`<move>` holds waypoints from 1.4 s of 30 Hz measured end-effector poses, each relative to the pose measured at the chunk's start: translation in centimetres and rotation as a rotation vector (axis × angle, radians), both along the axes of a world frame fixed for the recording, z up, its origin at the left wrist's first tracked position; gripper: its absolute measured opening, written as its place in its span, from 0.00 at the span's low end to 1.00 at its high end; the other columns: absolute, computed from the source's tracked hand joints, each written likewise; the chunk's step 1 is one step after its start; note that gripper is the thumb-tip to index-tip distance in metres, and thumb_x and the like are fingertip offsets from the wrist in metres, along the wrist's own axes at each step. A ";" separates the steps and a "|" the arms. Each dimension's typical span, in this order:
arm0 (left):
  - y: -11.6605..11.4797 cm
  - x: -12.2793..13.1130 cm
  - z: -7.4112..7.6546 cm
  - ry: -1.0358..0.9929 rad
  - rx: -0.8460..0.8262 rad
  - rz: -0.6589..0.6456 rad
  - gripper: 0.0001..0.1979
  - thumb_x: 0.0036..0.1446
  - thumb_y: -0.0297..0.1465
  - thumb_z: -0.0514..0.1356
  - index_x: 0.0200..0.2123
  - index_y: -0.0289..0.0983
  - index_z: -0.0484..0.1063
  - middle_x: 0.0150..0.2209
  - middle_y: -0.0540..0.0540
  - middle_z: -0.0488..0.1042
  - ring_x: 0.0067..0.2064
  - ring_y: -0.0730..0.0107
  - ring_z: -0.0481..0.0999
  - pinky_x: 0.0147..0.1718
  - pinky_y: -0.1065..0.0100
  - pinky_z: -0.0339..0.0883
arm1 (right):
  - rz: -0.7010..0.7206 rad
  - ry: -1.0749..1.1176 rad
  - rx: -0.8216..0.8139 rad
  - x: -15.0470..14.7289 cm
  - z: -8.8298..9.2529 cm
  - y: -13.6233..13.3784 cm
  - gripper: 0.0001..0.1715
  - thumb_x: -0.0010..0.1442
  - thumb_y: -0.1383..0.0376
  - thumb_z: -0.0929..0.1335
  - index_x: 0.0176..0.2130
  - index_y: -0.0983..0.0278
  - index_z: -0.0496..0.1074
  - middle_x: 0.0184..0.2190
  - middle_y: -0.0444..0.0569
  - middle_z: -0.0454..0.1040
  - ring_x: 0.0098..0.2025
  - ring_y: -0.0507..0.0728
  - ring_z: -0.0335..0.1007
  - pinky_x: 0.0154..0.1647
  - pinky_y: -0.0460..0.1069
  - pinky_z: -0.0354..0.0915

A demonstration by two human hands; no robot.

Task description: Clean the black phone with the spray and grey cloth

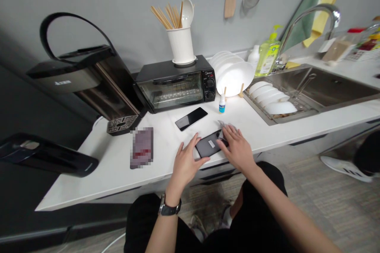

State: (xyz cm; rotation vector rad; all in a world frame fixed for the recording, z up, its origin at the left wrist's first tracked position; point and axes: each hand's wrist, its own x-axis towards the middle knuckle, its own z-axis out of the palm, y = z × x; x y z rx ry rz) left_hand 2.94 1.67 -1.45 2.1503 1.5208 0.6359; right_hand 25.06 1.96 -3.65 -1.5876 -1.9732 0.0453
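A dark smartphone (208, 145) lies back side up near the counter's front edge, a small pale label on its back. My left hand (187, 159) grips its left end, thumb on the near edge and fingers at the far corner. A crumpled grey cloth (221, 125) is under my right hand (238, 147), which presses it against the phone's right end, around the camera area. Much of the cloth is hidden by my fingers. Just behind lies a second phone (191, 118), black glass side up. A small white bottle with a blue label (222, 104) stands beyond the cloth.
A toaster oven (175, 87) carries a white utensil holder (181, 45). White plates (234, 77) stand in a rack beside the sink (323, 87). At left are a black appliance (101, 83), a black cylindrical object (50, 156) and a blurred-out flat item (142, 148).
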 end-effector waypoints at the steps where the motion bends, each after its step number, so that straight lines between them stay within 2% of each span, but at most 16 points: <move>1: 0.0 -0.1 -0.1 0.002 0.000 -0.005 0.46 0.62 0.33 0.67 0.74 0.50 0.44 0.69 0.46 0.68 0.69 0.62 0.68 0.74 0.46 0.43 | 0.044 0.004 0.015 -1.5 0.1 -0.2 0.36 0.73 0.50 0.63 0.67 0.72 0.67 0.69 0.65 0.64 0.73 0.69 0.58 0.73 0.68 0.55; 4: 0.0 -0.4 -0.3 0.025 0.019 -0.031 0.43 0.62 0.27 0.63 0.74 0.47 0.47 0.72 0.43 0.63 0.70 0.60 0.66 0.74 0.47 0.43 | 0.247 0.030 0.023 -6.0 0.4 -2.0 0.38 0.71 0.50 0.65 0.68 0.74 0.65 0.68 0.66 0.65 0.72 0.68 0.59 0.74 0.66 0.55; 6: -0.1 -0.5 -0.5 0.043 0.032 -0.034 0.43 0.60 0.24 0.61 0.74 0.46 0.49 0.72 0.42 0.62 0.70 0.59 0.66 0.74 0.47 0.43 | 0.331 0.053 0.003 -7.4 0.7 -3.4 0.38 0.71 0.50 0.65 0.68 0.74 0.65 0.68 0.66 0.66 0.72 0.67 0.59 0.74 0.65 0.54; 8: -0.1 -0.6 -0.5 0.052 0.035 -0.029 0.43 0.59 0.23 0.62 0.74 0.46 0.49 0.71 0.43 0.64 0.70 0.59 0.67 0.74 0.47 0.44 | 0.375 0.059 -0.023 -7.2 0.8 -4.5 0.36 0.72 0.50 0.64 0.68 0.71 0.66 0.69 0.62 0.66 0.72 0.66 0.60 0.74 0.65 0.55; 10: -0.2 -0.5 -0.5 0.052 0.038 -0.022 0.44 0.60 0.26 0.64 0.74 0.47 0.48 0.71 0.43 0.65 0.70 0.58 0.66 0.74 0.47 0.44 | 0.394 0.038 -0.036 -5.4 0.7 -5.0 0.33 0.73 0.52 0.63 0.68 0.67 0.65 0.69 0.58 0.66 0.72 0.64 0.60 0.74 0.66 0.56; 13: -0.3 -0.3 -0.3 0.036 0.046 -0.007 0.45 0.61 0.32 0.67 0.74 0.48 0.47 0.70 0.43 0.66 0.70 0.59 0.66 0.74 0.46 0.45 | 0.314 -0.018 -0.014 -1.3 0.1 -4.7 0.31 0.74 0.54 0.62 0.70 0.63 0.63 0.70 0.55 0.65 0.73 0.65 0.58 0.72 0.67 0.57; 16: -0.2 -0.1 -0.2 0.026 0.043 -0.012 0.44 0.61 0.35 0.68 0.74 0.50 0.47 0.69 0.45 0.67 0.70 0.60 0.67 0.74 0.45 0.44 | 0.124 -0.063 0.023 2.8 -0.9 -3.2 0.32 0.75 0.55 0.61 0.72 0.63 0.61 0.70 0.56 0.65 0.73 0.66 0.57 0.71 0.68 0.58; 18: -0.1 0.0 -0.1 0.032 0.040 -0.013 0.45 0.61 0.36 0.69 0.73 0.51 0.48 0.69 0.45 0.67 0.70 0.59 0.67 0.74 0.45 0.44 | 0.019 -0.065 0.035 4.5 -1.2 -2.0 0.33 0.75 0.53 0.60 0.71 0.65 0.61 0.68 0.58 0.68 0.73 0.68 0.58 0.71 0.69 0.58; 20: -0.1 0.0 0.0 0.033 0.035 -0.011 0.44 0.61 0.35 0.68 0.73 0.51 0.48 0.69 0.45 0.68 0.70 0.59 0.67 0.74 0.44 0.44 | -0.030 -0.047 0.040 4.5 -1.3 -0.9 0.34 0.75 0.52 0.60 0.70 0.68 0.63 0.66 0.61 0.69 0.73 0.69 0.57 0.71 0.70 0.57; 24: -0.1 -0.1 -0.1 0.029 0.023 -0.013 0.42 0.62 0.33 0.66 0.73 0.49 0.49 0.70 0.45 0.67 0.70 0.60 0.67 0.74 0.44 0.44 | 0.055 -0.005 0.043 -0.5 -0.5 -0.9 0.35 0.74 0.51 0.62 0.68 0.71 0.66 0.69 0.64 0.65 0.73 0.69 0.56 0.73 0.69 0.55; 27: -0.1 -0.5 -0.5 0.035 0.035 -0.046 0.41 0.62 0.27 0.62 0.74 0.46 0.49 0.71 0.43 0.64 0.71 0.60 0.66 0.74 0.46 0.42 | 0.263 0.039 0.017 -5.8 0.3 -2.6 0.33 0.73 0.53 0.64 0.67 0.71 0.67 0.68 0.64 0.66 0.72 0.67 0.59 0.73 0.67 0.56; 30: -0.1 -0.9 -0.8 0.048 0.048 -0.075 0.41 0.61 0.23 0.58 0.74 0.45 0.48 0.72 0.41 0.62 0.71 0.61 0.65 0.74 0.46 0.42 | 0.336 0.092 -0.013 -8.2 0.8 -4.3 0.35 0.72 0.53 0.65 0.67 0.73 0.66 0.68 0.65 0.66 0.72 0.66 0.60 0.74 0.64 0.57; 33: -0.2 -0.8 -0.7 0.061 0.056 -0.060 0.43 0.61 0.24 0.61 0.75 0.46 0.47 0.72 0.41 0.63 0.71 0.59 0.66 0.74 0.45 0.43 | 0.387 0.065 -0.042 -6.4 0.8 -5.1 0.31 0.74 0.54 0.63 0.67 0.69 0.66 0.69 0.61 0.66 0.71 0.63 0.61 0.73 0.64 0.58; 36: -0.4 -0.4 -0.4 0.055 0.067 -0.028 0.44 0.61 0.31 0.66 0.74 0.48 0.46 0.70 0.42 0.65 0.70 0.59 0.67 0.74 0.46 0.44 | 0.369 0.005 -0.051 -2.3 0.3 -4.8 0.31 0.75 0.55 0.62 0.69 0.65 0.63 0.70 0.58 0.65 0.72 0.62 0.60 0.73 0.65 0.58; 39: -0.3 -0.1 0.1 0.024 0.047 -0.019 0.44 0.62 0.35 0.67 0.74 0.50 0.46 0.69 0.44 0.68 0.69 0.60 0.68 0.74 0.46 0.43 | 0.233 -0.038 -0.026 1.4 -0.2 -3.4 0.30 0.76 0.57 0.60 0.71 0.63 0.61 0.69 0.57 0.65 0.73 0.63 0.58 0.72 0.67 0.57; 42: -0.2 0.1 0.3 0.000 0.023 -0.012 0.44 0.61 0.36 0.67 0.73 0.50 0.48 0.68 0.46 0.69 0.68 0.60 0.69 0.74 0.45 0.43 | 0.046 -0.041 0.005 2.1 -0.2 -1.5 0.30 0.77 0.57 0.58 0.70 0.66 0.62 0.68 0.59 0.66 0.74 0.68 0.55 0.72 0.71 0.55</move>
